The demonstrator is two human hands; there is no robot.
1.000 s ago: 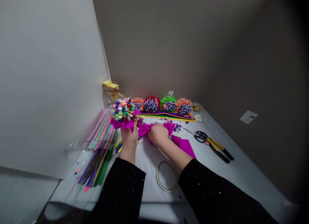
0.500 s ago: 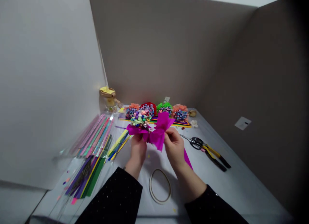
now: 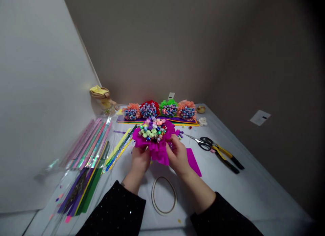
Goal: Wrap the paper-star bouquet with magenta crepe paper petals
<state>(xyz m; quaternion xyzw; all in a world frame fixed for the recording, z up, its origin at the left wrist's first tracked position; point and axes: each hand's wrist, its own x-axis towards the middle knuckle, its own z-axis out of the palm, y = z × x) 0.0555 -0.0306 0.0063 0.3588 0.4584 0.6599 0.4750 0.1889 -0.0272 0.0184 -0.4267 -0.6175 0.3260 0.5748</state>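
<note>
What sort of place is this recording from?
Probably a craft workbench in a walled booth: a row of paper-star bouquets lies along the back, scissors on the right, and coloured paper strips in clear sleeves on the left.

Pale grey tabletop filling the lower part of the frame, pushed into a corner between two walls. Along its far edge, top centre, four paper-wrapped bouquets on stacked coloured card sheets, a small white flower just beside them. Right of centre, a magenta paper sheet, then black-handled scissors touching yellow-and-black pliers. Lower left, clear sleeves of coloured strips. Bottom centre, a thin oval loop.
</note>
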